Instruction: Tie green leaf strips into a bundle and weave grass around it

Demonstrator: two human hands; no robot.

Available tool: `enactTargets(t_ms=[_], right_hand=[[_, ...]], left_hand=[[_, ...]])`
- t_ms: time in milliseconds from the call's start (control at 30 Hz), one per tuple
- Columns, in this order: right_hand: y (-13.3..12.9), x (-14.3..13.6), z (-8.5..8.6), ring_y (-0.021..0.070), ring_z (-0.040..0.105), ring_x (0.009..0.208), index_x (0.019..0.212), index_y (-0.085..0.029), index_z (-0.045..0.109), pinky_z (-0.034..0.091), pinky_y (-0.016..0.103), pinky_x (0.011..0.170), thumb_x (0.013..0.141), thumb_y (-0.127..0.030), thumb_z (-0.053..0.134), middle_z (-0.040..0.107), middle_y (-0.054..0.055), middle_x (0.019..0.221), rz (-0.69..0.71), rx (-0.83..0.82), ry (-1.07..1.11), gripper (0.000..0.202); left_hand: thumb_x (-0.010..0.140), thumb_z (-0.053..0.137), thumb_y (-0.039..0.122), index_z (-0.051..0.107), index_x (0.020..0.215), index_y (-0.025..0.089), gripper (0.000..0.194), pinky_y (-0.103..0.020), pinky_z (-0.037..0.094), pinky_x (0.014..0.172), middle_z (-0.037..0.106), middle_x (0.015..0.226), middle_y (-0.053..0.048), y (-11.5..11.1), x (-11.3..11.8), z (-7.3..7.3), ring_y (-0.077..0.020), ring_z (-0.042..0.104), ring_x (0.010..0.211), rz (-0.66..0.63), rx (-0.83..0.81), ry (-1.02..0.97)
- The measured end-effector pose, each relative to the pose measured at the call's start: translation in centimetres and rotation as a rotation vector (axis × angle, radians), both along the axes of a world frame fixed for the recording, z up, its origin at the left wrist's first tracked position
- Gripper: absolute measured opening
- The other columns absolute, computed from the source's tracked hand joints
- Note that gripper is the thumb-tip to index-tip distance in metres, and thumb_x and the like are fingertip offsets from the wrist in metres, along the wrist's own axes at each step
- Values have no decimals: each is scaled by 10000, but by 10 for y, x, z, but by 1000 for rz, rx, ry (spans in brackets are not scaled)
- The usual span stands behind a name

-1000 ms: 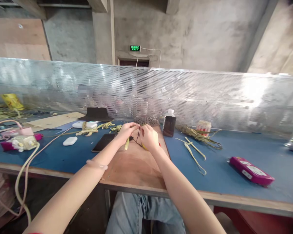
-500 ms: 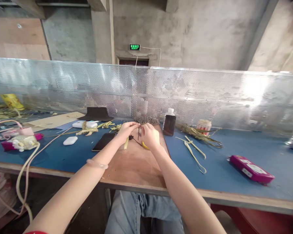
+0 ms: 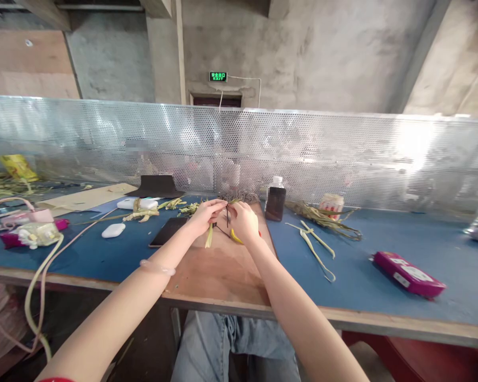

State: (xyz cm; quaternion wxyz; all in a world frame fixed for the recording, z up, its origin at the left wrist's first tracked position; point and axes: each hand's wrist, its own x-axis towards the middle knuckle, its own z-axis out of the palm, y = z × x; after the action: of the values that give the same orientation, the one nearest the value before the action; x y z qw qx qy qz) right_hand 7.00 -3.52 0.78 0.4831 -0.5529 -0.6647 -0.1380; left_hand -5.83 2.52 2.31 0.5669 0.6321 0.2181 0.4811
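Both hands meet over the brown board on the blue worktop. Left hand comes in from 7 o'clock, grip together, fingertips clamped on the upper end of a dark strand, which hangs between the hands. Right hand comes in from 5 o'clock, fingers curled at the same spot; its fingertips are partly hidden, so cannot tell if its grip is closed. Pale green strip hangs down just below left hand. Yellow item is partly covered by right hand, too hidden to identify. From the hands: dark bottle upright, between 2 and 3 o'clock; dried leaf bundle 3 o'clock; pale strips 4 o'clock; white case 9 o'clock, well apart.
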Motion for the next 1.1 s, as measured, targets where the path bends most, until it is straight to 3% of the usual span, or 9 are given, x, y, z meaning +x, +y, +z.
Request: enactTargets(t_ms=[100, 200, 300, 467, 600, 700, 800, 967, 1100], right_hand=[[2, 0, -1, 203, 557, 879, 905, -214, 642, 428, 287, 720, 890, -219, 420, 637, 65, 927, 26, 0, 84, 223], [3, -1, -1, 219, 539, 918, 994, -151, 605, 419, 328, 804, 892, -236, 395, 599, 121, 999, 11, 5, 205, 248], [4, -3, 0, 239, 530, 923, 927, -110, 607, 404, 366, 839, 866, -308, 435, 592, 154, 978, 37, -28, 291, 269], [7, -10, -2, 162, 541, 681, 651, -166, 611, 418, 256, 662, 818, -393, 500, 582, 6, 626, 310, -179, 253, 303], [8, -16, -8, 120, 484, 558, 622, -162, 564, 369, 213, 539, 826, -342, 475, 535, -22, 567, 421, -227, 265, 286], [7, -19, -10, 120, 502, 578, 626, -175, 532, 372, 211, 552, 821, -259, 457, 559, -17, 607, 464, -224, 283, 225], [7, -21, -10, 121, 516, 597, 635, -191, 492, 382, 214, 583, 833, -211, 404, 568, -13, 636, 460, -186, 320, 217], [10, -15, -10, 136, 527, 604, 675, -210, 487, 385, 229, 604, 874, -271, 338, 565, -6, 626, 362, -108, 424, 256], [16, -10, -11, 147, 524, 592, 638, -214, 492, 374, 235, 594, 856, -279, 349, 558, -7, 581, 297, -95, 478, 268]], left_hand=[[604, 738, 304, 660, 745, 143, 228, -196, 85, 381, 480, 585, 29, -1, -1, 1, -21, 264, 404, 7, -4, -8], [606, 738, 299, 661, 752, 135, 233, -192, 86, 376, 534, 646, 9, 0, -3, 3, -10, 253, 405, 41, 3, -37], [615, 729, 306, 664, 755, 128, 235, -194, 89, 372, 562, 671, -5, 3, -6, 4, -10, 258, 409, 83, 16, -68], [607, 728, 297, 669, 763, 131, 235, -193, 110, 371, 533, 591, 20, 5, -5, 4, -12, 250, 393, 106, 15, -83], [605, 738, 282, 660, 755, 141, 220, -190, 117, 371, 425, 484, 64, 6, -3, 1, -20, 247, 380, 120, 8, -87], [618, 734, 269, 654, 761, 136, 211, -189, 115, 365, 519, 551, 34, 6, -4, 1, -10, 235, 371, 136, 7, -82], [642, 720, 264, 645, 759, 120, 201, -182, 117, 358, 582, 615, 1, 4, -6, 1, 4, 213, 358, 143, 3, -69], [651, 720, 262, 594, 723, 124, 200, -168, 109, 349, 547, 554, 21, 3, -6, 2, 0, 242, 336, 143, -22, -56], [661, 719, 266, 572, 736, 125, 217, -159, 120, 349, 619, 676, -22, 3, -5, 2, 6, 265, 348, 121, -15, -70]])
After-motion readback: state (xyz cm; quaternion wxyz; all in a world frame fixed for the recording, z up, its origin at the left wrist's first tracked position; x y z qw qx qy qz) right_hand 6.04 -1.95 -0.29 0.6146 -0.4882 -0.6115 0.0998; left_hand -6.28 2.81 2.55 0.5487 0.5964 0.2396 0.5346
